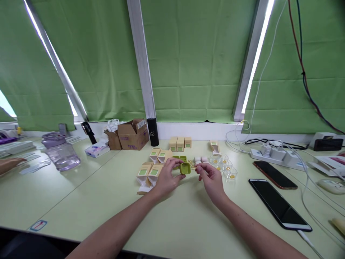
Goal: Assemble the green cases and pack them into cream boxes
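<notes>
My left hand [167,177] grips a small green square case [185,168] a little above the pale green table [88,194]. My right hand [210,179] is held just right of the case, its thumb and fingers pinched together on something too small to make out. Several open tan cartons with green labels [149,173] lie beside my left hand. More green cases [180,158] and small white pieces [201,159] sit just behind my hands. Several clear little cups with yellow contents [225,166] stand to the right.
Closed tan boxes [180,143] stand at the back, with a brown cardboard box [133,135] and black cylinder [152,131]. A purple jug [59,151] stands left. Two phones [279,203] and a power strip [275,154] lie right. Another person's hand [9,164] is at far left.
</notes>
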Motion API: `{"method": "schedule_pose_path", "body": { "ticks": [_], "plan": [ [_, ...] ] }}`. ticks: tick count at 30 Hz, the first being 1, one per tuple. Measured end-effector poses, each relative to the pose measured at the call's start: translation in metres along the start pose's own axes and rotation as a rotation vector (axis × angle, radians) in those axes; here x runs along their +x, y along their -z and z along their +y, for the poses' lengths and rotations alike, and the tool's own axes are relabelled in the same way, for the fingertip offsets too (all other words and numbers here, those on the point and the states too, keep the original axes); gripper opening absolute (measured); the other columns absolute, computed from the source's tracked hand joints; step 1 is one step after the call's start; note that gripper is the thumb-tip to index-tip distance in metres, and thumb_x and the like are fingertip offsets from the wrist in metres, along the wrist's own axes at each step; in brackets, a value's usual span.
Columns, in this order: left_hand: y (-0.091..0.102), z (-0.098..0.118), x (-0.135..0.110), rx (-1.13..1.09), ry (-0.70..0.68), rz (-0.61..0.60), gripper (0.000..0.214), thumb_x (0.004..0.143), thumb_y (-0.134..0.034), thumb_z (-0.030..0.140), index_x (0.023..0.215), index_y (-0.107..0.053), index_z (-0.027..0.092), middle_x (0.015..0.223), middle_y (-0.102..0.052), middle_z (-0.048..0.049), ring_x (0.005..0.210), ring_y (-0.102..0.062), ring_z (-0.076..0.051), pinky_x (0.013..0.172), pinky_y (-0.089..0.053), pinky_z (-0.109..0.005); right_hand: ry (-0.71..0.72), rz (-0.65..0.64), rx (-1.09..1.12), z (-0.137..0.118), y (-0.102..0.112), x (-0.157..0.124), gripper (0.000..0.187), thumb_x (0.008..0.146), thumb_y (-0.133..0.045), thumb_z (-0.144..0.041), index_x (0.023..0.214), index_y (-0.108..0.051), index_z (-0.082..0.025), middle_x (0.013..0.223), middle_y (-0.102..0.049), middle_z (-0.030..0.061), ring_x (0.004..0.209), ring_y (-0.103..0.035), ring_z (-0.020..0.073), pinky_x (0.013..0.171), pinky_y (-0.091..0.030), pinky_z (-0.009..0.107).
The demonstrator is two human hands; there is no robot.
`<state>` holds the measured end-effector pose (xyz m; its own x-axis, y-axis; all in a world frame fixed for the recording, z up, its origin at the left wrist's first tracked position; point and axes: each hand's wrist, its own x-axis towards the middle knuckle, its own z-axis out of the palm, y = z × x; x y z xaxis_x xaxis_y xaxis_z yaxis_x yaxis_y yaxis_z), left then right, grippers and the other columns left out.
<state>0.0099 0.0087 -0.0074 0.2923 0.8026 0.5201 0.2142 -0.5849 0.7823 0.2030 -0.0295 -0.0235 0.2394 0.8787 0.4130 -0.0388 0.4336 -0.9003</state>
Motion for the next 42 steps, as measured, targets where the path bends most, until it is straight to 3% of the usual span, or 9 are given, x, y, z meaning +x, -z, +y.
{"method": "schedule_pose_path", "body": {
  "ticks": [4, 11, 18, 26, 32, 37, 42],
  "plan": [
    [0.0, -0.002, -0.001, 0.01, -0.019, -0.003, 0.048, 0.074, -0.082, 0.011, 0.117, -0.069, 0.025, 0.125, -0.06, -0.0087, 0.119, -0.063, -0.026, 0.111, -0.052, -0.051, -0.044, 0.016, 0.019, 0.001, 0.002, 0.002, 0.042, 0.083, -0.075, -0.061, 0.079, -0.073, -0.019, 0.07, -0.066, 0.0033, 0.063, -0.057, 0.0161, 0.053, -0.048, 0.027],
    [-0.001, -0.001, -0.002, 0.008, -0.005, -0.017, 0.048, 0.074, -0.083, 0.012, 0.119, -0.069, 0.025, 0.127, -0.06, -0.0098, 0.118, -0.064, -0.027, 0.112, -0.051, -0.052, -0.122, 0.012, 0.12, 0.002, 0.001, 0.003, 0.046, 0.079, -0.078, -0.064, 0.078, -0.068, -0.019, 0.059, -0.059, -0.0014, 0.051, -0.051, 0.0114, 0.046, -0.042, 0.023],
    [-0.001, -0.001, -0.003, 0.018, 0.001, -0.021, 0.046, 0.076, -0.085, 0.019, 0.119, -0.069, 0.024, 0.126, -0.061, -0.0103, 0.117, -0.065, -0.027, 0.11, -0.053, -0.051, -0.102, -0.053, 0.185, -0.004, -0.002, 0.001, 0.042, 0.075, -0.084, -0.055, 0.092, -0.07, -0.02, 0.072, -0.068, 0.0017, 0.063, -0.065, 0.017, 0.051, -0.053, 0.028],
    [-0.002, 0.002, -0.003, 0.043, -0.029, -0.05, 0.047, 0.076, -0.082, 0.014, 0.12, -0.068, 0.025, 0.125, -0.059, -0.0087, 0.119, -0.064, -0.026, 0.111, -0.053, -0.05, -0.01, -0.08, 0.138, 0.002, -0.002, 0.0, 0.028, 0.078, -0.083, -0.04, 0.094, -0.069, -0.022, 0.076, -0.064, 0.0001, 0.065, -0.06, 0.0157, 0.051, -0.053, 0.028],
    [-0.001, 0.009, -0.004, 0.107, -0.051, -0.086, 0.046, 0.077, -0.08, 0.011, 0.118, -0.068, 0.027, 0.127, -0.058, -0.0085, 0.12, -0.061, -0.026, 0.111, -0.053, -0.048, 0.231, -0.088, -0.243, 0.0, 0.003, -0.005, 0.011, 0.09, -0.069, -0.031, 0.098, -0.071, -0.024, 0.084, -0.071, 0.0029, 0.074, -0.066, 0.0191, 0.07, -0.056, 0.034],
    [0.0, 0.01, -0.005, 0.175, -0.137, -0.095, 0.044, 0.077, -0.081, 0.013, 0.117, -0.069, 0.027, 0.124, -0.059, -0.0094, 0.125, -0.056, -0.029, 0.109, -0.051, -0.049, 0.563, -0.147, -0.473, -0.003, 0.005, -0.006, 0.019, 0.098, -0.056, -0.02, 0.108, -0.071, -0.025, 0.095, -0.075, 0.0065, 0.082, -0.068, 0.0216, 0.073, -0.055, 0.036],
    [0.0, 0.007, -0.007, 0.252, -0.207, -0.099, 0.048, 0.077, -0.082, 0.014, 0.121, -0.067, 0.027, 0.127, -0.059, -0.0104, 0.128, -0.054, -0.032, 0.11, -0.047, -0.052, 0.724, -0.16, -0.763, -0.005, 0.009, -0.003, 0.02, 0.099, -0.052, -0.017, 0.104, -0.071, -0.022, 0.093, -0.072, 0.0094, 0.084, -0.063, 0.0232, 0.073, -0.048, 0.036]
  ]
}}
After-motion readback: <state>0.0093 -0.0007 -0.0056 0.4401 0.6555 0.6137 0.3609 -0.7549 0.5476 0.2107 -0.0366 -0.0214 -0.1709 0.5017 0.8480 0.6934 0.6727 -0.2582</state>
